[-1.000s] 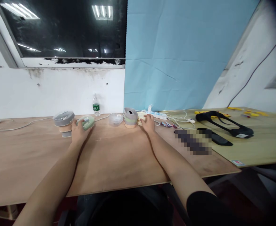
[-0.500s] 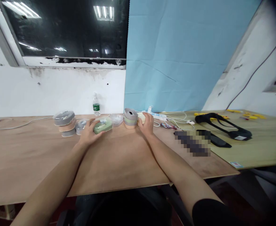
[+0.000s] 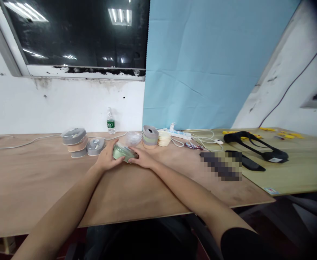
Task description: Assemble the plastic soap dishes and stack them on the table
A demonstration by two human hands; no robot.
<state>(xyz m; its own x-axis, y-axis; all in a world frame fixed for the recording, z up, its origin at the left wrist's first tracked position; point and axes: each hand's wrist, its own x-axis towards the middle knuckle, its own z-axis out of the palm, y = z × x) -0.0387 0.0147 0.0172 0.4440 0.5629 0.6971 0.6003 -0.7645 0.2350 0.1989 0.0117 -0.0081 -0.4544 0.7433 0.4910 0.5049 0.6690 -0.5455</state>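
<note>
Between my two hands is a small green oval box with a clear lid (image 3: 119,151), tilted a little on the table. My left hand (image 3: 105,158) grips its left side, thumb along the near edge. At its right end my right hand (image 3: 142,158) has thumb and fingers closed on it. A grey lidded box (image 3: 95,146) sits just left of my left hand. Beyond the green box lie clear plastic lids (image 3: 133,138). Grey and green trays (image 3: 150,135) are stacked behind my right hand, beside a stack of cream-coloured pieces (image 3: 164,138).
Grey and peach boxes (image 3: 74,141) stand stacked at the left. A water bottle (image 3: 110,122) is against the wall. White cables and a power strip (image 3: 182,134) run along the back. Black headgear (image 3: 274,155) and yellow pieces (image 3: 289,134) lie on the right-hand table.
My right hand has left the cream-coloured stack and come left onto the green box. The green box has shifted slightly right and nearer, tilting, with my left hand still on it.
</note>
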